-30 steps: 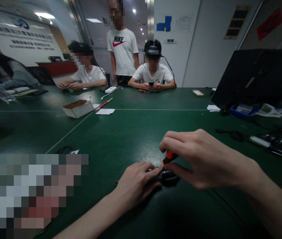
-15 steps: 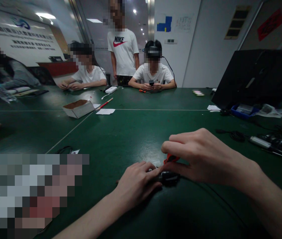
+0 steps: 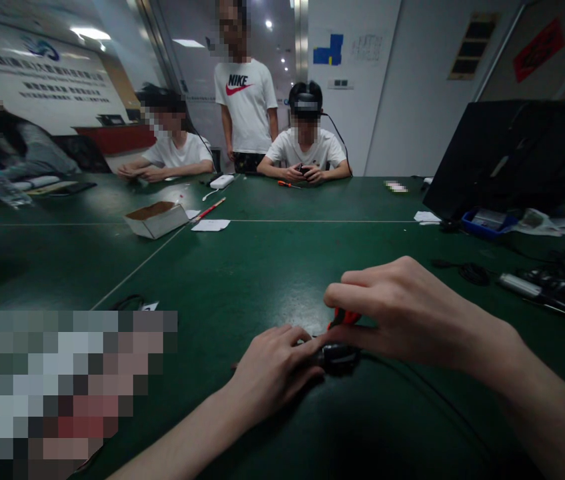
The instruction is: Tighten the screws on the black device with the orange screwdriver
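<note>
One curved left hand [image 3: 273, 359] holds a glossy black device [image 3: 340, 361], likely steadying it. Just beside, the right hand [image 3: 396, 312] pinches an orange-and-black handle [image 3: 347, 317].

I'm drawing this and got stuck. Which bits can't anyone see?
Head view, every one:
Orange tool: tip hidden by right hand and left hand.
Black device: partly covered by left hand.
Standing person: top of head cut off by upper edge.
Wall sheet: markings too small to read.
</note>
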Available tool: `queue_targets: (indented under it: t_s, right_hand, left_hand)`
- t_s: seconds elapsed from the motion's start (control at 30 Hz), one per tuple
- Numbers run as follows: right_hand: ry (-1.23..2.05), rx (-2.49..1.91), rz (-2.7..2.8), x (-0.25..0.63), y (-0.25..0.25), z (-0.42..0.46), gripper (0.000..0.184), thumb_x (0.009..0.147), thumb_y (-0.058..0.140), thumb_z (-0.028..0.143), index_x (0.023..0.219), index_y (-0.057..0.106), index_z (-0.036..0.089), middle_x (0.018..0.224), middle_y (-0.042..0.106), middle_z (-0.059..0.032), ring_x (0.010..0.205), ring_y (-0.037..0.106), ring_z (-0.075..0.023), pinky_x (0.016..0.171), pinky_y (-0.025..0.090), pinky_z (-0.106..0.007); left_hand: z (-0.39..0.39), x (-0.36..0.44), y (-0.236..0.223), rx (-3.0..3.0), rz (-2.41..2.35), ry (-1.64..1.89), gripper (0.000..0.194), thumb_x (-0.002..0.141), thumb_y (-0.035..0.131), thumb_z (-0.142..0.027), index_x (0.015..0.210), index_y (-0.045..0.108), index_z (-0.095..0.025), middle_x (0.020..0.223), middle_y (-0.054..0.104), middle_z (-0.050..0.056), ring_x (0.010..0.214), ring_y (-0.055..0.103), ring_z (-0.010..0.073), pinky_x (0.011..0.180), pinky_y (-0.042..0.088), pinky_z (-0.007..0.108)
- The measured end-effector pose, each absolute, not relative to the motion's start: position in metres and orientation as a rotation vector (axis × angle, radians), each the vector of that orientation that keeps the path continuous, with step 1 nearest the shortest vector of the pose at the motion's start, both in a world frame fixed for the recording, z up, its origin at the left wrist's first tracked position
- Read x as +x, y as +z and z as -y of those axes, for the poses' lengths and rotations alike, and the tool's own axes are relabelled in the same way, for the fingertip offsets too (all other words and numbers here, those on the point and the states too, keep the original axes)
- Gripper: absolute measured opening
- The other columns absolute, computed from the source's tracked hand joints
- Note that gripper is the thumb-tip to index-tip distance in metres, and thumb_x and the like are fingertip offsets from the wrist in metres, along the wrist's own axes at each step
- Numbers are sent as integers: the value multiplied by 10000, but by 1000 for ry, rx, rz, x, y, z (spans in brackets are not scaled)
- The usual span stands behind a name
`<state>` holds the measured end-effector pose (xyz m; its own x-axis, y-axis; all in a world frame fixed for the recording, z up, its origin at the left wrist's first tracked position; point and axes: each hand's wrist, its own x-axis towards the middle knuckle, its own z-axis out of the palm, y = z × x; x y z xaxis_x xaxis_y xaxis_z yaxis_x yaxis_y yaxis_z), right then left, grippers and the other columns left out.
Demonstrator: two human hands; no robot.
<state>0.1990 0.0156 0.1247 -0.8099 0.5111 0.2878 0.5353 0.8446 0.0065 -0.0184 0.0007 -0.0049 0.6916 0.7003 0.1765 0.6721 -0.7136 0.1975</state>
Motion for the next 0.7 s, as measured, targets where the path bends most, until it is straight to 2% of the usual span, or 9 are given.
queue_targets:
  t_s: [0.1,0.17,0.27,0.43,0.53,0.6,0.7]
  right_hand:
    - [-103,-818,2757,199,126,-15,126,897,562,308,840,528,200,741,559,27,583,458,-108,502,244,-258]
    - [5,-810,2764,199,127,-14,86,883,557,263,923,531,192,857,592,7,653,500,-113,526,284,-254]
    - [162,-797,2763,199,128,-12,147,877,519,195,1022,500,181,940,602,-3,704,528,-112,561,326,-248]
    - [70,-815,2743,198,125,-15,106,910,499,204,1015,482,206,862,592,24,649,517,-109,534,293,-249]
    - [-64,-813,2753,198,124,-18,58,907,532,253,926,492,216,778,563,38,600,479,-112,511,255,-252]
    - [-118,-819,2757,198,124,-18,94,907,542,292,876,496,217,735,544,42,582,457,-115,504,239,-258]
    - [-49,-831,2761,199,126,-15,92,891,548,287,911,509,207,804,568,28,627,479,-118,518,264,-260]
  left_hand:
    - [-1,-19,-5,2780,-1121,361,177,945,530,-340,1035,648,-243,987,618,42,819,589,202,702,463,309]
    - [-1,-18,-4,2779,-1125,353,197,937,543,-335,1089,634,-248,997,620,47,835,591,210,702,466,309]
    - [-1,-18,-2,2776,-1133,348,265,929,553,-329,1180,591,-253,1017,624,53,846,593,221,699,469,317]
    - [-1,-17,-2,2769,-1143,345,311,928,555,-318,1231,545,-251,1019,634,50,846,592,234,694,463,332]
    - [0,-17,-2,2769,-1157,322,333,917,571,-309,1242,530,-244,1006,638,49,838,593,238,690,463,336]
    - [0,-17,-2,2768,-1160,304,334,920,566,-309,1245,525,-244,1008,638,48,843,597,240,692,466,338]
    - [0,-16,-2,2753,-1178,285,326,921,566,-323,1232,534,-231,1020,637,55,860,600,244,705,475,343]
